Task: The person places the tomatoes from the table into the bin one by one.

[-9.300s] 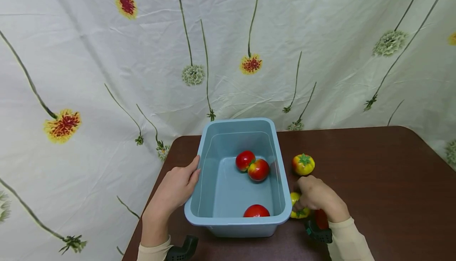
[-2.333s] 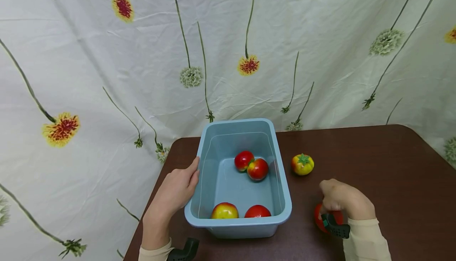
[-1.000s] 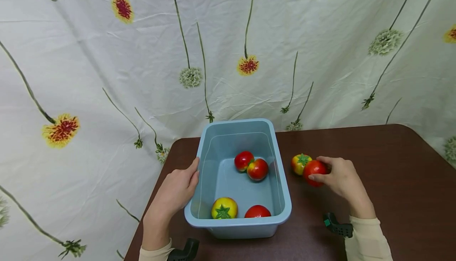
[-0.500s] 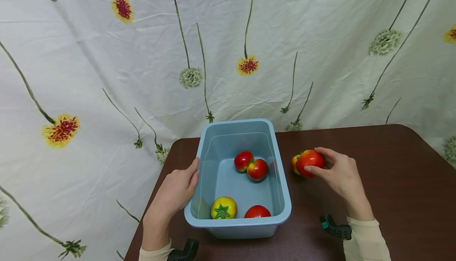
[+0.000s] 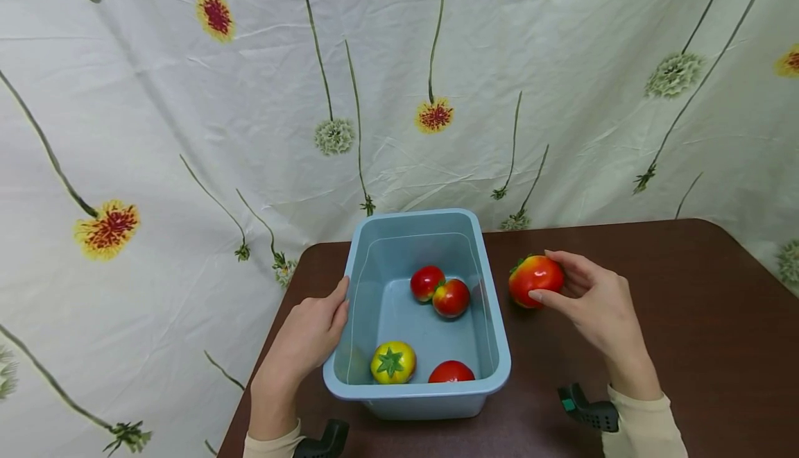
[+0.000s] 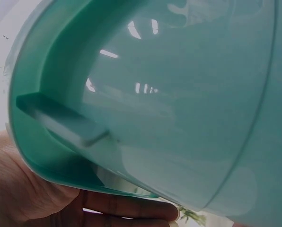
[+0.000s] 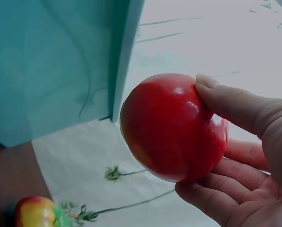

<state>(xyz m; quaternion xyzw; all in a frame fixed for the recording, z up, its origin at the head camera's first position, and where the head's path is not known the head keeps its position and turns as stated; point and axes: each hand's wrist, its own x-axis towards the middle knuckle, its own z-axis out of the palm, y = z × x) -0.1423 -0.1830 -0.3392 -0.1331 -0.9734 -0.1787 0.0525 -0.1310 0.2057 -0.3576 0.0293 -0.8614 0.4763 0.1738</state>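
On my head view, starting at lower left, my left hand (image 5: pixel 308 340) lies flat against the outer left wall of the blue tub (image 5: pixel 493 319), fingers straight, thumb up along the rim. The left wrist view shows only that tub wall filling the frame, with my palm and fingers underneath its lip.

The tub stands on the dark brown worktop (image 5: pixel 686 291), at the centre bottom of the frame. Inside it I count four fruits: a yellow tomato (image 5: pixel 392 362) with a green star-shaped calyx at the near left, a red one (image 5: pixel 451 372) at the near edge beside it, and two red ones touching each other further back (image 5: pixel 426 282) (image 5: pixel 452 298).

Right of the tub, my right hand (image 5: pixel 596 305) holds a red tomato (image 5: pixel 535 280) in its fingertips, thumb below and fingers curled over the top, lifted off the worktop, just beside the tub's right wall. In the right wrist view another yellow-red tomato (image 7: pixel 34 213) with green leaves sits in the lower left corner, below the held one; in the head view it is hidden behind the held tomato.
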